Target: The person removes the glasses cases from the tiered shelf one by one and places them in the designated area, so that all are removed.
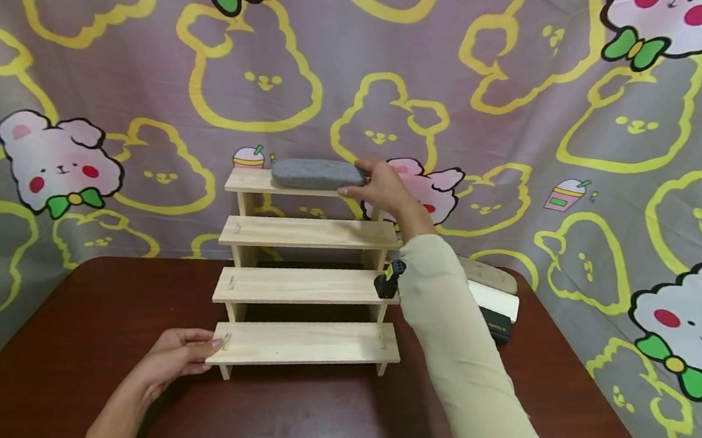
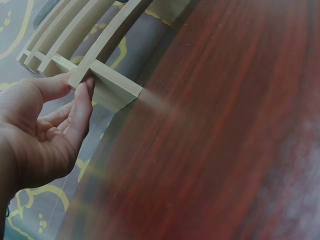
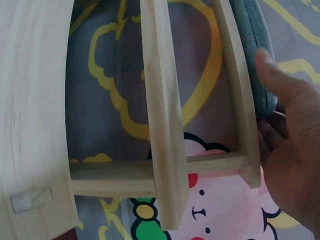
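A four-tier stepped wooden shelf (image 1: 304, 344) stands on the table. On its top tier lies an elongated grey-blue glasses case (image 1: 317, 174) with a fabric-like surface. My right hand (image 1: 383, 192) grips the case's right end; in the right wrist view the thumb lies along the near side of the case (image 3: 255, 55) and the other fingers are partly hidden behind it. Low at the left, my left hand (image 1: 179, 355) pinches the left end of the bottom board between thumb and fingers, as the left wrist view shows on the board's end (image 2: 80, 77).
Right of the shelf, partly behind my sleeve (image 1: 460, 347), lie a beige case (image 1: 494, 275), a white case (image 1: 504, 301) and a dark case (image 1: 495, 325). The brown table (image 1: 118, 322) ends at a cartoon-printed cloth (image 1: 318, 49) behind. A small black device (image 1: 389, 279) sits at my right wrist.
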### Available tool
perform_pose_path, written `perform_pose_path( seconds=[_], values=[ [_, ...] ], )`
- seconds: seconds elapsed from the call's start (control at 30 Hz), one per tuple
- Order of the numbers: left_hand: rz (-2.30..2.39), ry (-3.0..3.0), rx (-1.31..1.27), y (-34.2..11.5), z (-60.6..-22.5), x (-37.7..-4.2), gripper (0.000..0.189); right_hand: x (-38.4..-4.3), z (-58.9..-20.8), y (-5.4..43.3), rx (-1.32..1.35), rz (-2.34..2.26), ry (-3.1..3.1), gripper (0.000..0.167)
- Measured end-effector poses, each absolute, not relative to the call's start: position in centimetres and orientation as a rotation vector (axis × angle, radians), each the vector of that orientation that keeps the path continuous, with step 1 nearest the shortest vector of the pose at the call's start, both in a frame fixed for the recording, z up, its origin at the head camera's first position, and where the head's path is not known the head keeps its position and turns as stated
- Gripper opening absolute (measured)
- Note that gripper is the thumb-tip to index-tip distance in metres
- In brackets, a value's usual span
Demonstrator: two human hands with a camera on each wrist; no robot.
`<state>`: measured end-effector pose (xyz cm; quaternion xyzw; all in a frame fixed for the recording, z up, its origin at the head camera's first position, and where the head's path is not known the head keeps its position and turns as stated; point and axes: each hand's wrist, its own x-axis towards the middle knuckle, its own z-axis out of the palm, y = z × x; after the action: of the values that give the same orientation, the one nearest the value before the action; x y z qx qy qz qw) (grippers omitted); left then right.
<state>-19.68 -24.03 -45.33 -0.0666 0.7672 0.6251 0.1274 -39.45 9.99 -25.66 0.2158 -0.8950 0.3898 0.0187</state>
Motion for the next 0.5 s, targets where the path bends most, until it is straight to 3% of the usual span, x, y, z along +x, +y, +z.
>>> perform_pose_path(
  seconds=[0.23, 0.5],
  values=[
    [1.826, 2.235, -0.184, -24.06, -45.21, -19.64, 0.05, -39.94, -26.18, 9.78, 0.617, 1.207, -2.739, 0.068],
    [1.822, 2.24, -0.192, -24.11, -45.19, -19.77, 0.05, -40.19, -26.56, 9.42, 0.571, 1.249, -2.712, 0.071]
  ],
)
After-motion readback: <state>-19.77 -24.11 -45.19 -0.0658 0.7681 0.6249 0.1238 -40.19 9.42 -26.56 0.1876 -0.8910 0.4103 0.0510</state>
